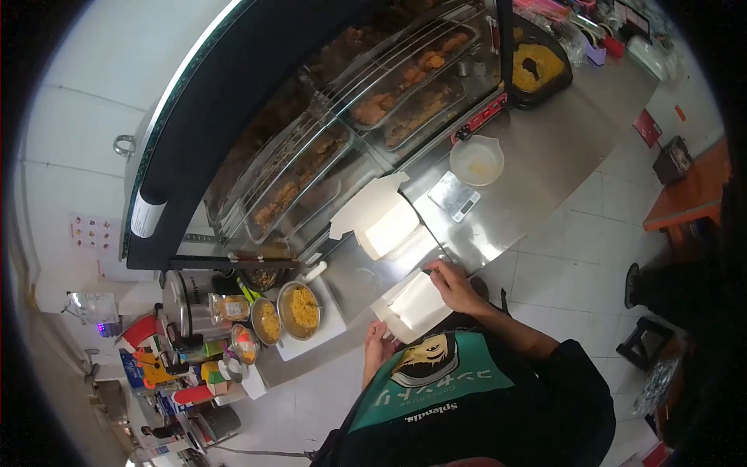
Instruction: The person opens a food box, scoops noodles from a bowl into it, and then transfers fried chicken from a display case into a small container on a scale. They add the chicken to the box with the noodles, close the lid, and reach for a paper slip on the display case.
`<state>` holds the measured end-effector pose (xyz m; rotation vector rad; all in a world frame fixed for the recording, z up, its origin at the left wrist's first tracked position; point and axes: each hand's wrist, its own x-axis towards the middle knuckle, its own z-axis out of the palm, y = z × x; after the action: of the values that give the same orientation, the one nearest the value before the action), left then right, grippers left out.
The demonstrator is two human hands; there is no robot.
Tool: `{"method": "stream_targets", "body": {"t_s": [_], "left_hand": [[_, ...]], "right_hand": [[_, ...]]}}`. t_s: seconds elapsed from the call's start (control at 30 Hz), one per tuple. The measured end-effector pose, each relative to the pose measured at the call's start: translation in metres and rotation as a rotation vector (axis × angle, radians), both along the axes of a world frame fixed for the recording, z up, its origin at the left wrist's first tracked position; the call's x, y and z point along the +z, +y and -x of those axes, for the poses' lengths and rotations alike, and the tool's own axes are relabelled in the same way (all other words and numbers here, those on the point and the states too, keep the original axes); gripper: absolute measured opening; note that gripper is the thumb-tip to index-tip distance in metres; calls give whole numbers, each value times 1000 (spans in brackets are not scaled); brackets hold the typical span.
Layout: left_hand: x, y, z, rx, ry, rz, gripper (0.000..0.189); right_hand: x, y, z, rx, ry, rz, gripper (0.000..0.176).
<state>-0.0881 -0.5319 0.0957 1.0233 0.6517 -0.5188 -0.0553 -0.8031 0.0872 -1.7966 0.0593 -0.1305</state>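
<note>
A white paper takeaway box stands open at the counter's front edge, close to my body. My left hand grips its near left corner, with the fingers curled at the edge. At the opposite end, my right hand holds the rim, its fingers bent over the side. Just beyond lies a second white takeaway box with its flaps folded out, resting on the steel counter. I see no food inside the box in my hands.
A glass warming cabinet with trays of fried food runs along the back. A digital scale and a plastic bowl stand to the right, a black pan of yellow food farther off. Metal bowls sit on a white board at left.
</note>
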Motion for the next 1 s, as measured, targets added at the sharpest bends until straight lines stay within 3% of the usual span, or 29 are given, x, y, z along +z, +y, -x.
{"method": "stream_targets", "body": {"t_s": [0.07, 0.17, 0.3, 0.4, 0.43, 0.5, 0.57, 0.77, 1.0], "left_hand": [[12, -12, -1, 7, -14, -2, 21], [7, -11, 3, -8, -66, -59, 32], [15, -15, 5, -80, -79, -242, 44], [-20, -5, 0, -205, -331, -711, 31], [-10, -7, -1, -237, -417, -868, 26], [-1, -8, -7, -322, -653, -1295, 20], [22, -16, -14, -337, -688, -1451, 19], [22, 0, -30, -271, -741, -1514, 9], [51, 36, -46, -331, -823, -1227, 11]], "right_hand": [[3, -6, -1, 77, 36, -178, 24], [-15, -8, 1, 68, 145, -249, 26], [-34, -5, 3, 8, 146, -153, 25], [-55, -1, -3, 18, 86, -49, 28], [-61, 2, 1, 21, 65, -6, 29], [-23, 4, 0, 24, 39, 10, 28], [-7, 6, -2, 65, 53, 6, 27], [-9, 19, -3, 93, 45, 104, 27], [-14, 31, 1, 105, 113, 54, 30]]}}
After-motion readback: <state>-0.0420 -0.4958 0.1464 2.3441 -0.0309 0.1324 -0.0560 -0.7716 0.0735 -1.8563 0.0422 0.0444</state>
